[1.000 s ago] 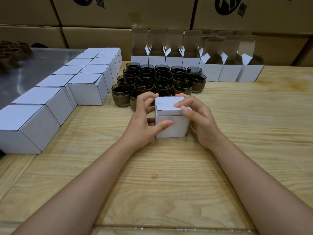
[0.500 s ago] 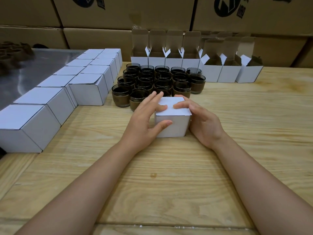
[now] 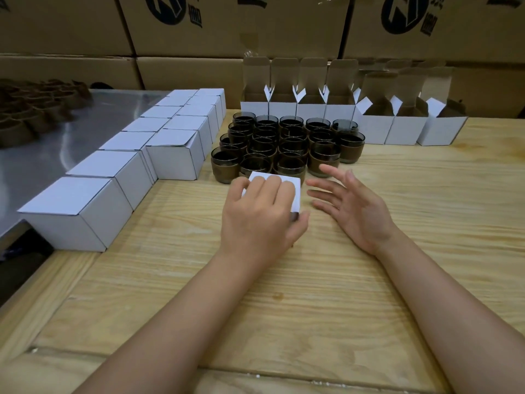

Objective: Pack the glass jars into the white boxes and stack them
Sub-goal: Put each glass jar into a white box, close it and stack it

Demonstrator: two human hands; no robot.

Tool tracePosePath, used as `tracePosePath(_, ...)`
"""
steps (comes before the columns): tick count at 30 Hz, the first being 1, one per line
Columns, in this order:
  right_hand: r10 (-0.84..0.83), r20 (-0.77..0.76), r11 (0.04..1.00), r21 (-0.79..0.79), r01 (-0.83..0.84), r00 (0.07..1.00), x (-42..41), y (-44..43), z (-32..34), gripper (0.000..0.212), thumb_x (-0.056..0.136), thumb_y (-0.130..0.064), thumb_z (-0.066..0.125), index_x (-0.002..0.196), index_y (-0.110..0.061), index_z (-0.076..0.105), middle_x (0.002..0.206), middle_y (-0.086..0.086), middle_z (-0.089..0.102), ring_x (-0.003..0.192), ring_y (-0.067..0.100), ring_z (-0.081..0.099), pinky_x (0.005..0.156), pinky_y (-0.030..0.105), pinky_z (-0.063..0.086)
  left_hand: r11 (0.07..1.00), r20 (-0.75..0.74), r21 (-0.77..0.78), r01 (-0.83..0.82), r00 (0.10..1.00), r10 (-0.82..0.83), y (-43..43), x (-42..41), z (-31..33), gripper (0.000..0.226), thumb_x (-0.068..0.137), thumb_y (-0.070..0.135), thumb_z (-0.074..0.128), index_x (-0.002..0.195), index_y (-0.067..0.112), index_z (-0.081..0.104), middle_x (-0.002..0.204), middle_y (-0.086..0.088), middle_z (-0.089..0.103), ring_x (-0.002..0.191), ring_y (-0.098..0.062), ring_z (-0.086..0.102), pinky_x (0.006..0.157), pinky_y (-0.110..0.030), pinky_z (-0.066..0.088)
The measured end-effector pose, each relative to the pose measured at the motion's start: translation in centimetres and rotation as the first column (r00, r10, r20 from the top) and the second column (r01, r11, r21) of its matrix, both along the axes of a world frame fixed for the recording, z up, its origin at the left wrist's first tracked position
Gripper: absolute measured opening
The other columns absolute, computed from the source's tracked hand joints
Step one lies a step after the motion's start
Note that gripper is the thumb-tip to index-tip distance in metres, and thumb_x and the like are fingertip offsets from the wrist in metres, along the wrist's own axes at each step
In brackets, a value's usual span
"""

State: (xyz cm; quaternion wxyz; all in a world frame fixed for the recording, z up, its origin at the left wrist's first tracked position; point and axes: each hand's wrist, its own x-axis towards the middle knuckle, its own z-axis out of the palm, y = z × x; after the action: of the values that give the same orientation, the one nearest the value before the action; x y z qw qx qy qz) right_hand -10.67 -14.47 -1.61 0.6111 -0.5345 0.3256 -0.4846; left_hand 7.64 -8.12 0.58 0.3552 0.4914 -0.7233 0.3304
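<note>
Since half a second ago your right hand point(image 3: 350, 207) has come off the box and now hangs just beside it, fingers spread and straight, holding nothing. Your left hand point(image 3: 255, 220) has shifted over the small closed white cardboard box point(image 3: 296, 194), fingers draped across the lid and thumb against the near face, gripping it.

Hidden: most of that box lies under your left hand. Only the lid's far edge and a strip of the right side show. Whether it rests on the pale wooden table point(image 3: 284, 294) cannot be told.

Around:
- Cluster of dark glass jars with brown bands point(image 3: 284, 143), just behind the box.
- Row of open white boxes with raised flaps point(image 3: 312, 109), behind the jars.
- Two lines of closed white boxes point(image 3: 127, 177), to the left, beside a grey metal surface point(image 3: 56, 143).
- Blurred brown objects point(image 3: 31, 115), far left, hard to make out.
- Brown printed cartons point(image 3: 255, 29), along the back, cut off at the top.

Jars and box rows lie as before.
</note>
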Motion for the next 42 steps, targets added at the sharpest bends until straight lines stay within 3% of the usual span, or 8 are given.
tracePosePath(9, 0.017, 0.012, 1.000, 0.010, -0.017, 1.000, -0.1, -0.3, -0.1, 0.052, 0.084, -0.038, 0.046, 0.130, -0.014, 0.050, 0.120, 0.016, 0.064, 0.113, 0.031, 0.061, 0.097, 0.038, 0.047, 0.923, -0.043, 0.196, -0.332, 0.937, 0.347, 1.1, 9.1, 0.3, 0.018, 0.076, 0.022, 0.058, 0.073, 0.005, 0.053, 0.065, -0.011, 0.054, 0.058, -0.030, 0.052, 0.056, -0.035, 0.039)
tracePosePath(19, 0.017, 0.014, 1.000, 0.005, -0.017, 1.000, -0.1, -0.2, -0.2, 0.049, 0.091, -0.033, 0.044, 0.133, -0.009, 0.048, 0.118, 0.018, 0.063, 0.111, 0.032, 0.060, 0.100, 0.040, 0.045, 0.850, -0.166, 0.423, -0.314, 0.895, 0.413, -2.7, 12.2, -0.8, 0.022, 0.093, 0.016, 0.058, 0.109, 0.000, 0.056, 0.114, -0.019, 0.058, 0.115, -0.037, 0.047, 0.100, -0.042, 0.032)
tracePosePath(24, 0.018, 0.012, 0.999, 0.030, -0.018, 1.000, 0.0, -0.4, 0.1, 0.052, 0.084, -0.036, 0.047, 0.129, -0.010, 0.052, 0.113, 0.015, 0.066, 0.107, 0.029, 0.062, 0.097, 0.038, 0.048, 0.815, -0.173, 0.477, -0.329, 0.874, 0.454, -3.5, 12.0, -0.8, 0.025, 0.095, 0.015, 0.055, 0.115, 0.000, 0.052, 0.121, -0.020, 0.053, 0.125, -0.039, 0.041, 0.106, -0.049, 0.031)
tracePosePath(28, 0.013, 0.012, 1.000, 0.022, -0.013, 1.000, 0.0, -0.3, 0.0, 0.049, 0.084, -0.037, 0.052, 0.126, -0.011, 0.054, 0.111, 0.014, 0.067, 0.104, 0.027, 0.064, 0.095, 0.038, 0.047, 0.783, -0.140, 0.494, -0.378, 0.854, 0.501, -4.0, 11.4, -0.5, 0.038, 0.096, 0.023, 0.050, 0.126, 0.001, 0.045, 0.139, -0.018, 0.045, 0.142, -0.031, 0.026, 0.119, -0.044, 0.007)
tracePosePath(30, 0.010, 0.012, 1.000, 0.024, -0.010, 1.000, 0.0, -0.3, 0.0, 0.046, 0.085, -0.036, 0.052, 0.124, -0.012, 0.055, 0.110, 0.014, 0.067, 0.103, 0.026, 0.064, 0.095, 0.038, 0.048, 0.819, -0.169, 0.444, -0.363, 0.864, 0.474, -3.8, 10.1, -0.1, 0.046, 0.095, 0.027, 0.052, 0.132, 0.000, 0.044, 0.146, -0.018, 0.039, 0.144, -0.031, 0.022, 0.117, -0.046, 0.003)
tracePosePath(34, 0.009, 0.022, 0.999, 0.032, -0.009, 1.000, 0.1, -0.4, 0.0, 0.044, 0.084, -0.034, 0.048, 0.121, -0.012, 0.057, 0.108, 0.013, 0.068, 0.101, 0.026, 0.064, 0.096, 0.040, 0.046, 0.984, -0.302, 0.174, 0.046, 0.953, 0.009, -3.2, 4.0, 0.7, 0.026, 0.088, 0.018, 0.054, 0.106, 0.002, 0.064, 0.098, -0.013, 0.067, 0.092, -0.034, 0.063, 0.084, -0.046, 0.047)
tracePosePath(37, 0.009, 0.048, 0.999, 0.042, -0.011, 0.999, 0.2, -0.4, 0.1, 0.042, 0.083, -0.032, 0.048, 0.118, -0.011, 0.058, 0.106, 0.013, 0.066, 0.096, 0.024, 0.063, 0.092, 0.036, 0.048, 0.908, -0.331, 0.332, 0.257, 0.933, -0.143, -3.0, -1.1, 0.2, 0.019, 0.091, 0.022, 0.050, 0.092, 0.011, 0.065, 0.074, -0.002, 0.065, 0.068, -0.025, 0.062, 0.061, -0.036, 0.048)
tracePosePath(42, 0.007, 0.070, 0.999, 0.051, -0.010, 0.998, 0.2, -0.4, -0.1, 0.039, 0.082, -0.030, 0.048, 0.115, -0.011, 0.059, 0.104, 0.012, 0.067, 0.088, 0.016, 0.065, 0.076, 0.023, 0.053, 0.750, -0.314, 0.615, 0.244, 0.948, -0.051, -4.4, -4.4, -2.8, 0.018, 0.094, 0.032, 0.048, 0.103, 0.021, 0.060, 0.088, 0.003, 0.065, 0.085, -0.020, 0.061, 0.062, -0.030, 0.034)
